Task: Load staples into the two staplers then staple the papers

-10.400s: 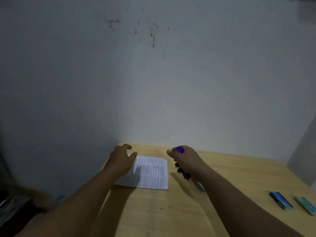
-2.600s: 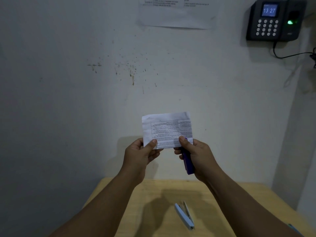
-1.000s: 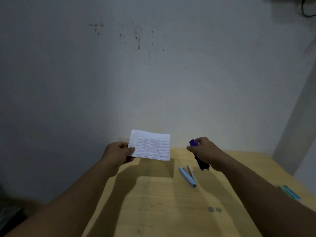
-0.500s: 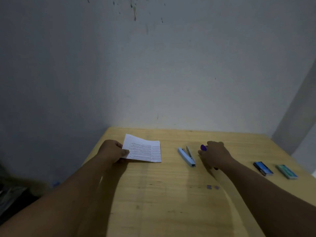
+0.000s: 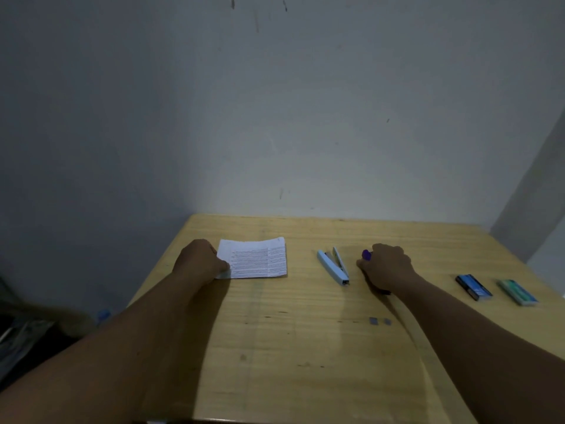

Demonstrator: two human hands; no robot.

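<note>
On the counter (image 5: pixel 305 347), the left hand (image 5: pixel 198 261) pinches the printed paper (image 5: pixel 256 258) at its nine o'clock edge. The right hand (image 5: pixel 386 266) grips the purple stapler (image 5: pixel 366 254); a light-blue stapler (image 5: pixel 333 267) lies open between them.

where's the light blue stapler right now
In the head view the light blue stapler lies hinged open on the wooden table, between the papers and the right hand.

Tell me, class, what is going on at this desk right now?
A person sits at a wooden table. The left hand holds the printed papers by their left edge, flat on the table. The right hand grips a purple stapler down on the tabletop. A light blue stapler lies open between them, untouched. Two staple boxes lie at the right.
</note>
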